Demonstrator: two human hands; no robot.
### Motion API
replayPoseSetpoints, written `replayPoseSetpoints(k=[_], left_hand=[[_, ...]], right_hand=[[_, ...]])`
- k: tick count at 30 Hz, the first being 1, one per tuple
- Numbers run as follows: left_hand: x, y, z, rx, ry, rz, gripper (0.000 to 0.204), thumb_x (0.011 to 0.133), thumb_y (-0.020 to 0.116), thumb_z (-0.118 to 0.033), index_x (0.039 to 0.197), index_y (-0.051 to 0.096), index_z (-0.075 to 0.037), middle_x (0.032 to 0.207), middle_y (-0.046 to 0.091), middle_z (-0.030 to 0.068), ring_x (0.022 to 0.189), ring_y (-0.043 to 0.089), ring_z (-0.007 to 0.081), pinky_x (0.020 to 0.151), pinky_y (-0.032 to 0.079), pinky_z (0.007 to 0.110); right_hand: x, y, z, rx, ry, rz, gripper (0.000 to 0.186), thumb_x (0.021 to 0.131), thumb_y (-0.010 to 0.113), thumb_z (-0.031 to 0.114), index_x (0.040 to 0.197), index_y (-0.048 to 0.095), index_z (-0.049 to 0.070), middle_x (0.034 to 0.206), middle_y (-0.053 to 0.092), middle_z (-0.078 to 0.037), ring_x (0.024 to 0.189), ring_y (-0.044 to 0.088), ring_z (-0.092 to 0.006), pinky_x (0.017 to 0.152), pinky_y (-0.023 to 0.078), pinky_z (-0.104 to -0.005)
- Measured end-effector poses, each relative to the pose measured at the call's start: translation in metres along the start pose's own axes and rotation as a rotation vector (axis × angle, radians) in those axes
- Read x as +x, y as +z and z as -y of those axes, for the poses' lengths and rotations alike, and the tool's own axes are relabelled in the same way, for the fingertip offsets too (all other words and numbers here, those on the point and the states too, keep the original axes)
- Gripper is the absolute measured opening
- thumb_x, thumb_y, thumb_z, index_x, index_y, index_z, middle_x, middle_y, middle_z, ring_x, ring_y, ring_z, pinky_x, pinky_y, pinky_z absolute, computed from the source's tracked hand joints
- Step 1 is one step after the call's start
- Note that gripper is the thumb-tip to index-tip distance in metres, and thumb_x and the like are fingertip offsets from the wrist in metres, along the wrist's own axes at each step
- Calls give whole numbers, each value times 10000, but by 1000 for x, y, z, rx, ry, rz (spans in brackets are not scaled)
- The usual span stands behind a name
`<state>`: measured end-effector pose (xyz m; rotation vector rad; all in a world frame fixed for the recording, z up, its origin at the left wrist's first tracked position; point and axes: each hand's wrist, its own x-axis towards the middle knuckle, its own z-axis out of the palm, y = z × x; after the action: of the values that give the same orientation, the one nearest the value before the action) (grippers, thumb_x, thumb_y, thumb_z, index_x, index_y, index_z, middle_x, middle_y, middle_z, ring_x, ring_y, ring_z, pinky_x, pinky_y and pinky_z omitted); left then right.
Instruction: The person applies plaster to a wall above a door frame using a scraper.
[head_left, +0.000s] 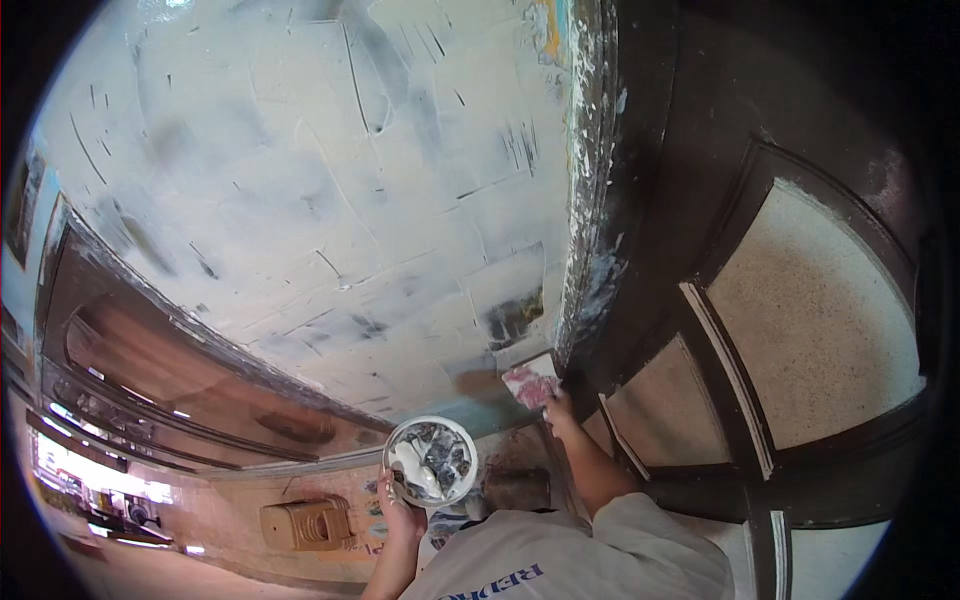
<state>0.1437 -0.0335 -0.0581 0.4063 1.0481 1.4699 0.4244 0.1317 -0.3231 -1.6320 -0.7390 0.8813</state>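
My left hand (400,512) is closed around the side of a round tub (473,458), tilted so that its inside shows. White filler paste (415,466) lies in it, with dark and grey smears around. A wide flat putty knife (530,382), its face smeared white and pinkish, is gripped in my right hand (560,408). It is at the lower right of the wall (300,200), near a dark bare patch; whether its edge touches the wall is hard to tell. The wall is coated in patchy off-white, with scratches and trowel lines.
A dark post (590,180) with flaking paint edges the wall on the right. Beyond it stands dark framework with pale panels (820,320). A brown wooden panel (200,360) runs along the left. On the floor sit a brown plastic stool (300,525) and a dark container (517,489).
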Motion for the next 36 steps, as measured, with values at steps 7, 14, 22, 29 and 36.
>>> replayPoseSetpoints(k=[7, 14, 22, 29, 36], left_hand=[[3, -6, -9, -27, 24, 6, 481, 912, 424, -369, 1276, 437, -55, 1279, 490, 100, 1193, 447, 266, 1019, 342, 409], [10, 9, -8, -17, 63, 17, 452, 912, 455, -347, 1255, 453, -52, 1263, 504, 99, 1158, 475, 262, 1004, 362, 405], [3, 3, 0, -68, -16, 36, 390, 935, 396, -279, 1257, 445, -63, 1232, 520, 94, 1153, 483, 241, 993, 365, 384], [-4, -6, 4, -10, 8, 31, 491, 924, 423, -372, 1301, 422, -56, 1314, 469, 105, 1209, 439, 269, 1040, 323, 406], [-5, 15, 4, -16, 32, 63, 474, 907, 471, -379, 1269, 442, -74, 1259, 499, 82, 1176, 455, 255, 1013, 343, 400]], right_hand=[[-45, -22, 171, 363, -117, 451, 271, 928, 554, 256, 1119, 576, 64, 631, 456, 48, 501, 387, -47, 447, 326, -236], [-5, 0, 309, 305, -332, 343, 264, 927, 537, 209, 1089, 572, 4, 781, 610, -38, 704, 550, -123, 646, 435, -276], [6, -4, 72, 317, 56, 172, 253, 912, 557, 328, 965, 598, 84, 634, 461, 11, 504, 406, -82, 449, 329, -251], [-33, -31, 155, 282, -123, 475, 261, 932, 534, 299, 1056, 604, 81, 671, 493, 28, 543, 429, -65, 466, 344, -247], [-41, -30, 419, 517, -569, 363, 224, 928, 553, 271, 883, 571, 52, 611, 475, 28, 502, 422, -63, 451, 350, -246]])
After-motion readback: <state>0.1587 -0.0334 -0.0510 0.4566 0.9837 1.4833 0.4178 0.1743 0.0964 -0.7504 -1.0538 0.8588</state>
